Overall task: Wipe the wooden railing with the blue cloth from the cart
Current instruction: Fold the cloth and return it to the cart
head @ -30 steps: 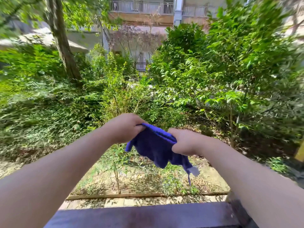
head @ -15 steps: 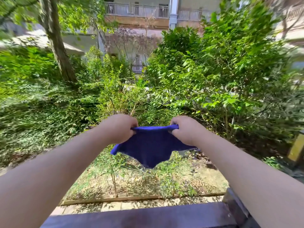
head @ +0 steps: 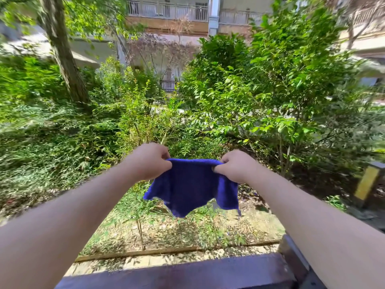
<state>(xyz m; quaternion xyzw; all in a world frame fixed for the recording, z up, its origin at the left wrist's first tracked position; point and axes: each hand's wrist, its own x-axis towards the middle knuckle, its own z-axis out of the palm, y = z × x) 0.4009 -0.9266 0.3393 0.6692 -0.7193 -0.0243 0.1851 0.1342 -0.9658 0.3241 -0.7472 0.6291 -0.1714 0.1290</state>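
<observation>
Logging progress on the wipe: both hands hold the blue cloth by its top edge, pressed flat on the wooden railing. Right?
Not quite. Both the left hand and right hand do pinch the blue cloth by its top edge, but the head view shows it hanging in the air beyond the wooden railing, not on it.

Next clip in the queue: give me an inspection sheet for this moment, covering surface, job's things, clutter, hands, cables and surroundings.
Surface: dark brown wooden railing along the bottom edge, top bare; a corner joint at right.
Job's things: blue fluffy cloth held spread in the air beyond the railing, not touching it, lower edge hanging loose. The cart is not in view.
Clutter: nothing seen on the railing.
Hands: left hand and right hand each pinch an upper corner of the cloth.
Cables: nothing seen.
Surroundings: green bushes, a tree trunk, a pale building with balconies, a yellow post at right.
</observation>
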